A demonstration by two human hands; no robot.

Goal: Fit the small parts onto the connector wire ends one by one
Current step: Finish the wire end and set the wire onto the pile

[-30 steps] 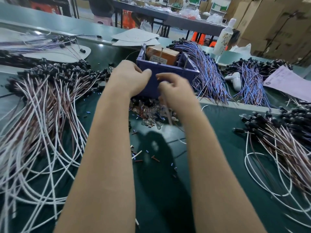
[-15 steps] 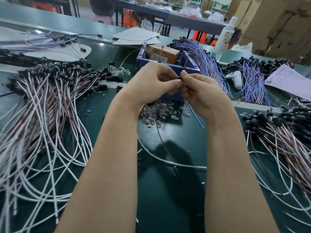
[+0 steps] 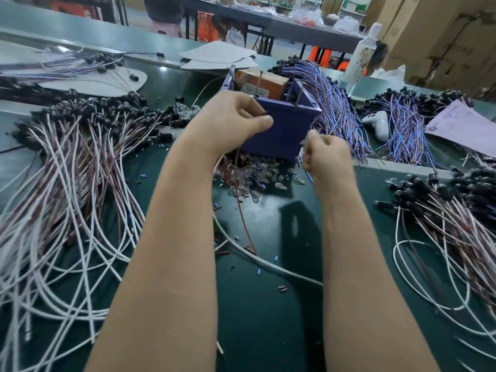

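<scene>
I see a green bench (image 3: 268, 318) among cartons (image 3: 442, 36), one blue bin (image 3: 284, 130). My left hand (image 3: 230, 122) pinches a wire (image 3: 245, 224); my right hand (image 3: 327, 154) is fisted, contents unclear.

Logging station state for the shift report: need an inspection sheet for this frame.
Surface: dark green bench mat, littered with tiny blue and red offcuts.
Job's things: heap of small clear glass bulbs in front of purple plastic bin; red-and-white wire hanging from left hand.
Clutter: white plastic bottle, white game controller, paper sheets.
Grippers: left hand pinching something small and dark; right hand closed, blurred.
Cables: white-and-brown harness bundles on both sides; blue-purple bundles behind.
Surroundings: cardboard boxes, other benches.
</scene>
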